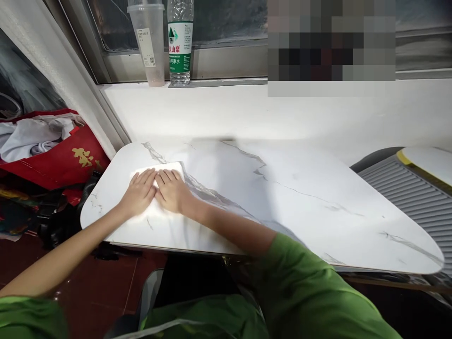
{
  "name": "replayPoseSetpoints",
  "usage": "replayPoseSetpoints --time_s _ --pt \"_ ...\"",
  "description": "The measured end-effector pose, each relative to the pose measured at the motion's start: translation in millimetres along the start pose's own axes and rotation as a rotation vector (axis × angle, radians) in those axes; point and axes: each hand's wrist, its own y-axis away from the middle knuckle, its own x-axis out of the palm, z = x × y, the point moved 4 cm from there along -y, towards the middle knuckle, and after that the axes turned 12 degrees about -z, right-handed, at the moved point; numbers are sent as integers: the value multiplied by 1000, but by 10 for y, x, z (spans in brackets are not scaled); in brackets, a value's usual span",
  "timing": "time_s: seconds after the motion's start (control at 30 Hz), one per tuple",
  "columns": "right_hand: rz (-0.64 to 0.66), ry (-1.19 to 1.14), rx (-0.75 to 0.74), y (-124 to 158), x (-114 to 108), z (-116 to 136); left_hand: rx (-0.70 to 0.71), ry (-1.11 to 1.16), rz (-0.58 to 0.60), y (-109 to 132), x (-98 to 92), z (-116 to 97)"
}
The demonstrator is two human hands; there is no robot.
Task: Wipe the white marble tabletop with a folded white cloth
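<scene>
A folded white cloth or paper towel (178, 168) lies near the left end of a white marble-patterned table (310, 202). My left hand (141, 193) rests flat on its left part, fingers stretched out. Beside it, my right hand (172, 190) presses flat on the right part, palm down. The fingertips of both hands almost meet at the middle. Much of the white piece is hidden under the hands, and I cannot tell cloth from paper.
On the window ledge stand a clear plastic cup (150, 47) and a green-labelled water bottle (180, 52). To the left sits a red bag (63, 155) with white fabric inside. A grey ribbed surface (406, 183) with a yellow strip adjoins the table's right side.
</scene>
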Motion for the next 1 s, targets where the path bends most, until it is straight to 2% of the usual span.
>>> replayPoseSetpoints --time_s 0.13,0.2,0.27,0.4,0.57,0.67,0.73,0.87,1.0 --pt "5 -66 -39 365 -263 152 24 -11 -12 386 -82 -390" --pt "38 -102 -17 437 -327 145 45 -7 -19 442 -89 -507" --pt "55 -117 12 436 -338 93 57 6 -14 393 -70 -550" --pt "-13 -56 41 269 -229 -149 44 40 19 10 49 -447" --pt "-43 51 87 -110 -21 -725 29 87 -31 -774 300 -252" --pt "-27 92 124 -287 18 -1072 23 79 -48 -1198 446 -240" --pt "-16 112 161 -331 14 -1234 17 69 -40 -1384 514 -274" --pt "-18 122 185 -242 -28 -1342 36 69 -38 -1465 553 -411" --pt "-8 122 180 44 -147 -1281 61 90 -28 -1242 500 -661"
